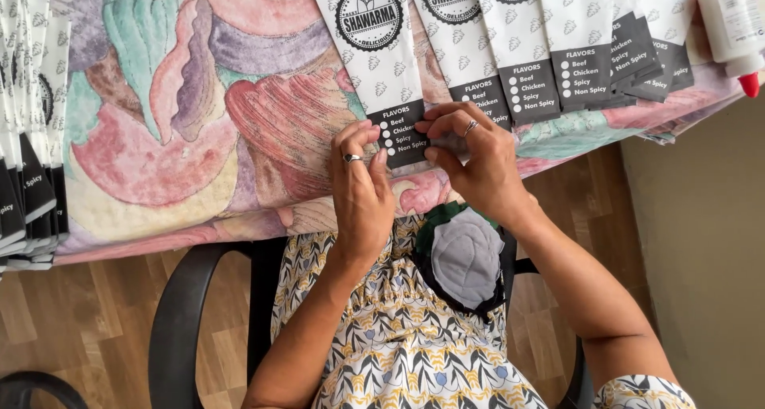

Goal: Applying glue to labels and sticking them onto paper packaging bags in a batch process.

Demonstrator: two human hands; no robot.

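Pastel cloth (pixel 175 138) with large painted swirls of pink, teal and cream covers the counter, its edge hanging toward a wooden floor (pixel 96 297). Along the far side lies a fanned row of white paper sleeves (pixel 558 50), each with a black band at its near end; another stack of the same sleeves (pixel 28 178) sits at the left edge. A white bottle with a red tip (pixel 737 27) lies at the top right corner. Nearest the person, one paper sleeve (pixel 378 66) lies flat on the cloth, its black end pointing at them. Both hands meet at that end: the left hand (pixel 360 190), wearing a ring, pinches the band's left edge between thumb and fingers, while the right hand (pixel 474 158), wrist bent inward, has curled fingers pressing and gripping its right edge.
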